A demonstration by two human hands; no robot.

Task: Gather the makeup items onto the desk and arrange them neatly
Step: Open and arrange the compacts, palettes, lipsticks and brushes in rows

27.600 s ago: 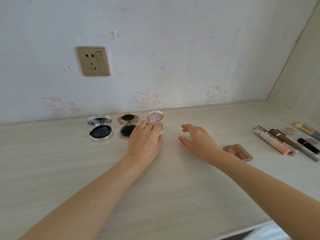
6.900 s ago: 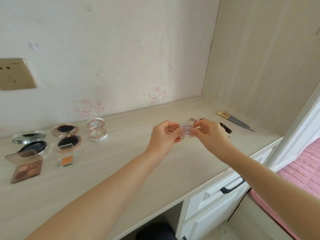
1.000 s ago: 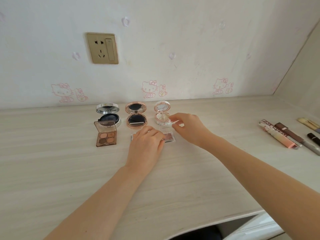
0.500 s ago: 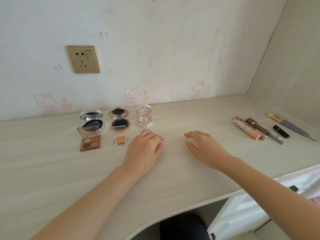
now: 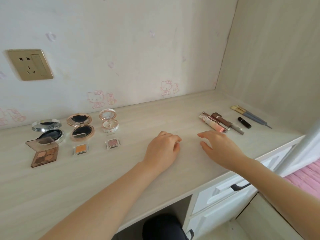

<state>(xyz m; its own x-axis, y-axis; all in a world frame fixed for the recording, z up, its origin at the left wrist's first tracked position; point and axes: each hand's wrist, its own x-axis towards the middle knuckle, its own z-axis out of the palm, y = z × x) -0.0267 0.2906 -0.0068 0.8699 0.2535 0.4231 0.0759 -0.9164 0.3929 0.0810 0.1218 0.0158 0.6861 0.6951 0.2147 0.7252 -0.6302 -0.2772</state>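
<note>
Though apart, both hands (image 5: 161, 149) (image 5: 220, 148) palm-down.

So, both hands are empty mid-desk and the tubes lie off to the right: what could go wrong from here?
1. The right hand is close to the pink tube; a careless nudge might set it rolling toward the desk edge.
2. The white compact stands with its lid up; the left hand, if it sweeps leftward, could tip it or push the pink eyeshadow pan out of its row.
</note>
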